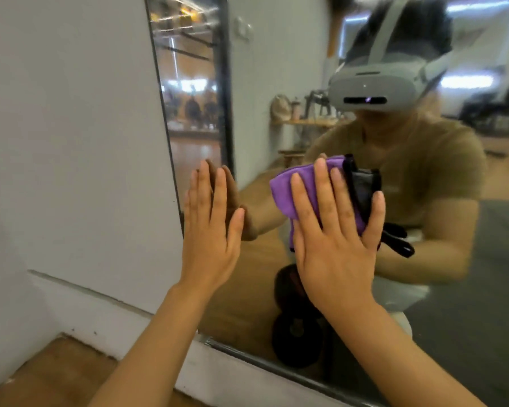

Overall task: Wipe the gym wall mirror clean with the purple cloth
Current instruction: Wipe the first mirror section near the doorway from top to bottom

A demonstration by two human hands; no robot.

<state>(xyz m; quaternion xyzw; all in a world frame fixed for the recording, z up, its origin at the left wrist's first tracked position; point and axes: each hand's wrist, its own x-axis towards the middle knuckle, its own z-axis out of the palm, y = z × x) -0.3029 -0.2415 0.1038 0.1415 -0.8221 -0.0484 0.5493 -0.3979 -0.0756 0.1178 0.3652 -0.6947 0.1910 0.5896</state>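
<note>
- Both hands lie flat against the mirror [365, 289], fingers straight and spread.
- Right hand [337, 230] presses the purple cloth [282, 192] to the glass; no finger curls round it.
- Left hand [210, 227] holds nothing and rests open on the glass, just beside the mirror's dark left edge, next to the wall [71, 142].
- Much of the cloth is hidden under the right hand; a purple fold shows at its upper left.
- Black fabric [363, 186] shows by the cloth's right side; I cannot tell whether it is trim or reflection.
- Blurred in the glass are a person in a headset [370, 86] and a tan shirt.
- Dark round shapes [297, 324] low in the glass are too blurred to name.
- Wood floor [56, 374] meets the wall at lower left.
</note>
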